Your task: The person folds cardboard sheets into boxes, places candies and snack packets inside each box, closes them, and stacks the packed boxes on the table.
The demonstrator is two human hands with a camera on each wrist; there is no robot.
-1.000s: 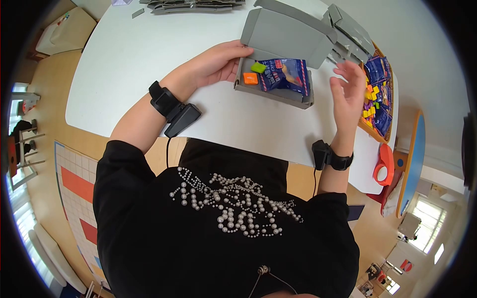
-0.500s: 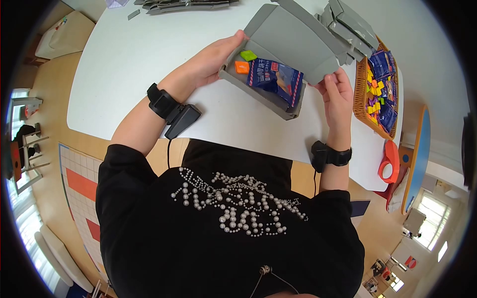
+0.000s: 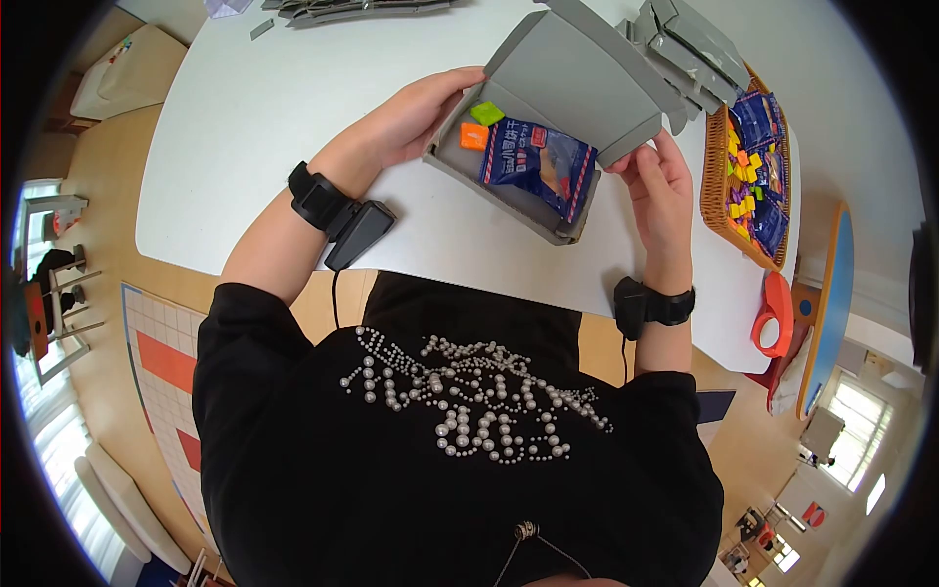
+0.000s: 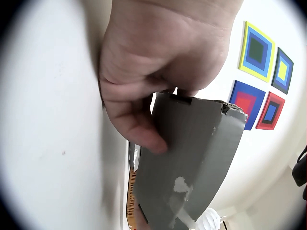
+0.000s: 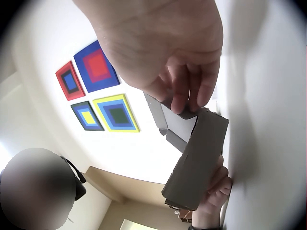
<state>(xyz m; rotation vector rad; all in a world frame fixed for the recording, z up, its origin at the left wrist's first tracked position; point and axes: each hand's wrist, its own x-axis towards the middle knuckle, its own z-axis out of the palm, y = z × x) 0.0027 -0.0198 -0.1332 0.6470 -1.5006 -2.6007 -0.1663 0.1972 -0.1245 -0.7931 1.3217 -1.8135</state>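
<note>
An open grey cardboard box [image 3: 501, 203] is held in front of me, turned at an angle, its lid [image 3: 587, 73] raised at the back. Inside lie a blue snack packet [image 3: 538, 161], a green wrapped piece [image 3: 486, 113] and an orange wrapped piece [image 3: 474, 136]. My left hand [image 3: 416, 117] grips the box's left end, thumb at the top edge; the left wrist view shows its fingers against the outer wall [image 4: 192, 143]. At the right, my right hand [image 3: 662, 196] pinches the lid's edge near its corner with curled fingers.
A wicker basket [image 3: 717, 191] of blue packets and small colourful pieces stands at the right. Behind it are more grey boxes [image 3: 690, 49]. Flattened grey cardboard [image 3: 362, 10] lies at the table's far edge, and a red tape dispenser [image 3: 776, 308] sits at the right edge.
My right hand has come left from beside the basket and taken hold of the lid's edge. The box has turned and shifted slightly left, with my left hand still on its end.
</note>
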